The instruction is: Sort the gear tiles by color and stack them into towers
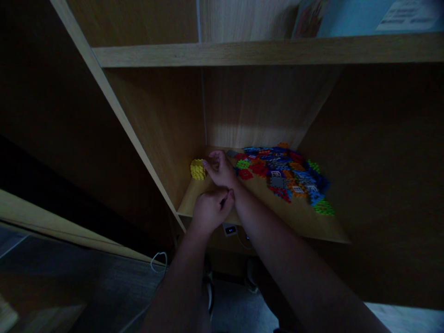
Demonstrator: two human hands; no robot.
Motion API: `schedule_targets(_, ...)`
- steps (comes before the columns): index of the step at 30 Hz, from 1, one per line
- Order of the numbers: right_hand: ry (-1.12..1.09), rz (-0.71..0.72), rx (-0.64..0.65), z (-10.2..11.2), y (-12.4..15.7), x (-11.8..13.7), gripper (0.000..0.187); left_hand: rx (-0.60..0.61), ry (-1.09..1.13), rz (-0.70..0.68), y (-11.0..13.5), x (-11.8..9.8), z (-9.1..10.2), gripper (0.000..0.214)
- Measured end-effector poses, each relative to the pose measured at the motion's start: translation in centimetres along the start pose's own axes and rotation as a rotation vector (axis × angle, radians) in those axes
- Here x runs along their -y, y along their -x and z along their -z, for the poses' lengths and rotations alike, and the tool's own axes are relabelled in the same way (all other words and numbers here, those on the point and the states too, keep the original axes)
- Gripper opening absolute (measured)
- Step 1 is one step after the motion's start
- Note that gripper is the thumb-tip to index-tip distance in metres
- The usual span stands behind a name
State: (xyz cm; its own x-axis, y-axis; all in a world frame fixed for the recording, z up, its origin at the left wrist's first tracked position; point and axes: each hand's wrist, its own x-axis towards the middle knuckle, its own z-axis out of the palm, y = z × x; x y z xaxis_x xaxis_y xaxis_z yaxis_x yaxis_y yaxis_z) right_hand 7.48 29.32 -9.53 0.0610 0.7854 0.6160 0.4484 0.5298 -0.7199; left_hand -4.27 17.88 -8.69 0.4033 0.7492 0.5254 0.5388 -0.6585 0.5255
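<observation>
My right hand (222, 170) reaches over the lower shelf, its thumb and fingers apart. Its thumb tip lies at the edge of a stack of yellow plastic interlocking tiles (198, 169), perhaps touching it. Closer to me, my left hand (212, 208) is curled closed, with its thumb and finger at my right wrist. Whatever it may hold is hidden. To the right lies a loose pile of interlocking plastic tiles in several colours, among them a grey square tile (277, 182), a red tile (246, 174) and a green tile (243, 164).
The wooden shelf (294, 217) has a side panel on the left and another on the right. Overhead runs an upper shelf edge (239, 54), with a light blue box (350, 18) on it. Below are a small lit device (230, 230) and a white cable (158, 254).
</observation>
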Motion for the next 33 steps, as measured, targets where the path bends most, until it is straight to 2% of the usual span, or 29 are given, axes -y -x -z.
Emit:
schedule_targets(5, 0.134, -0.002, -0.055, 1.4, 0.3, 0.8, 0.036, -0.006, 0.016, -0.004, -0.1, 0.1, 0.0, 0.043)
schedule_targets(9, 0.432, -0.013, -0.04, 4.1, 1.0, 2.1, 0.023, -0.003, 0.035, -0.002, -0.1, 0.1, 0.1, 0.043)
schedule_targets(11, 0.629, -0.046, 0.014, 5.9, 1.8, 2.6, 0.029, -0.006, 0.027, 0.011, -0.1, 0.0, 0.2, 0.044)
schedule_targets(14, 0.881, -0.083, 0.124, 9.0, 3.5, 2.6, 0.049, -0.022, 0.004, 0.018, -0.1, 0.0, 0.2, 0.047)
schedule_targets(19, 1.061, -0.086, 0.222, 12.7, 6.3, 1.9, 0.063, -0.003, -0.026, 0.019, -0.2, 0.3, -0.1, 0.047)
schedule_targets(25, 1.064, -0.189, 0.164, 12.9, 7.3, 1.7, 0.066, 0.025, -0.01, 0.043, -0.4, 0.3, 0.0, 0.047)
schedule_targets(33, 1.063, -0.252, 0.153, 12.8, 6.8, 2.2, 0.046, 0.042, -0.012, 0.06, -0.4, 0.2, 0.1, 0.045)
